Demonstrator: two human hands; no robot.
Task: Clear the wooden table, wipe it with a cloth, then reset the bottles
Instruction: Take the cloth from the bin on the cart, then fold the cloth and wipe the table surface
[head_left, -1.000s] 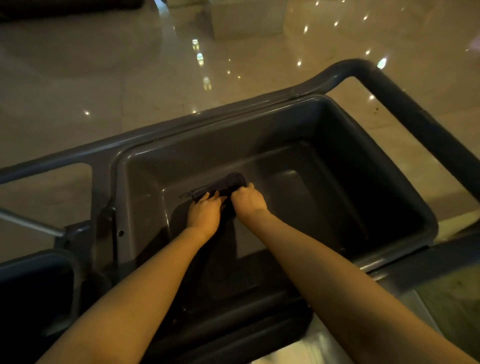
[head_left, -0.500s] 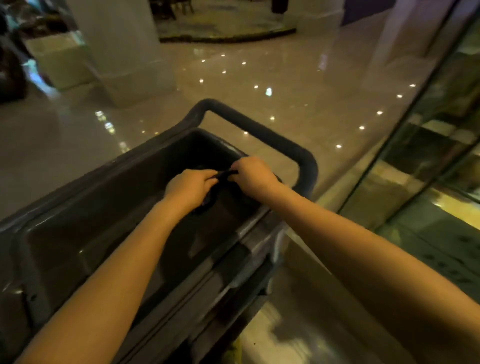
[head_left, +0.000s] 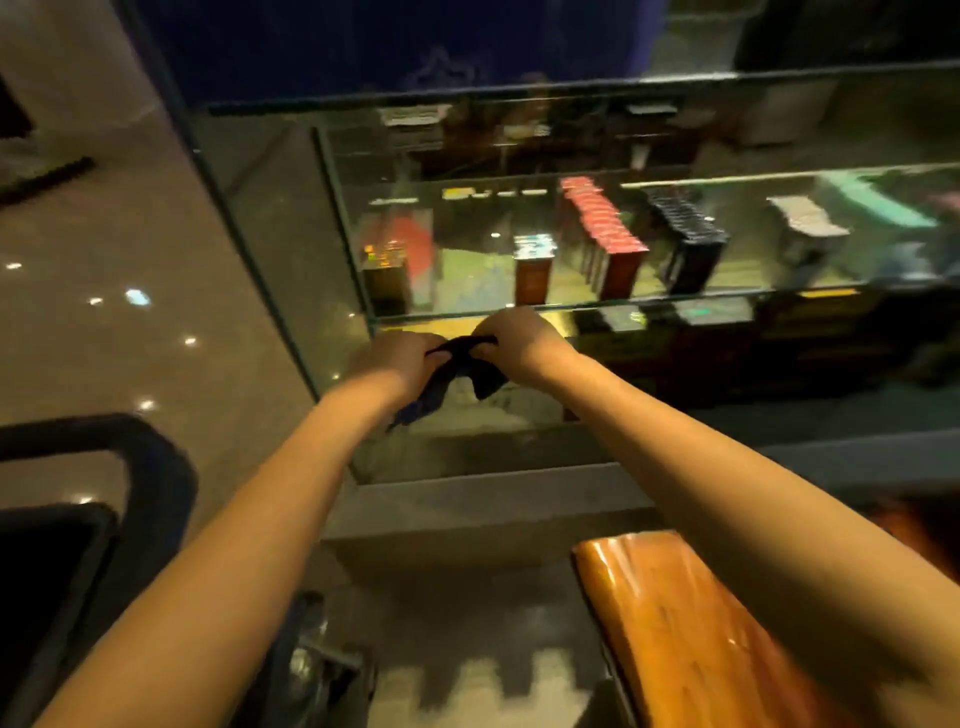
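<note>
At near left, the dark cart (head_left: 150, 467) rim shows; its inside is too dark to read. The left hand (head_left: 397, 361) is closed on one end of the dark cloth (head_left: 460, 371), held up mid-scene; the right hand (head_left: 519, 340) pinches the other end. It looks soft, light and limp, best gripped at its corners. Far behind, a glass case (head_left: 519, 249) holds boxes. The table (head_left: 691, 634) lies near right.

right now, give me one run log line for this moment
stage: cloth in hand | left hand + right hand: both gripping dark crumpled cloth | glossy wooden table: lower right, not touched
</note>
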